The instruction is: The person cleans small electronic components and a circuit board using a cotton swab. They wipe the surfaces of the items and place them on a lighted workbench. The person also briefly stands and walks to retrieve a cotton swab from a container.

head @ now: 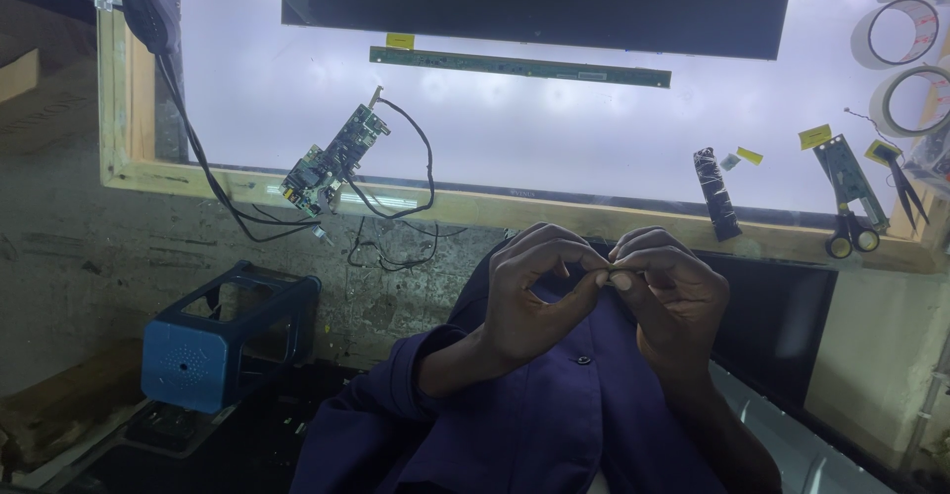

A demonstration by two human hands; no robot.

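Both hands are raised together in front of the chest, above a purple garment (534,425). The left hand (529,296) is curled, its thumb and forefinger brought together at the tips; the right hand (668,291) is likewise curled, its fingertips meeting those of the left. A very small object (604,272) is pinched between the fingertips of both hands, at the point where they touch; its kind cannot be made out, though it may be a thin pale piece. Beyond the hands, a lit white panel (554,128) is framed in wood. On it are seen a green circuit board (334,160) with black wires, a long narrow board strip (520,66), scissors (853,237) and tape rolls (896,34). A blue box (223,341) stands at the lower left.
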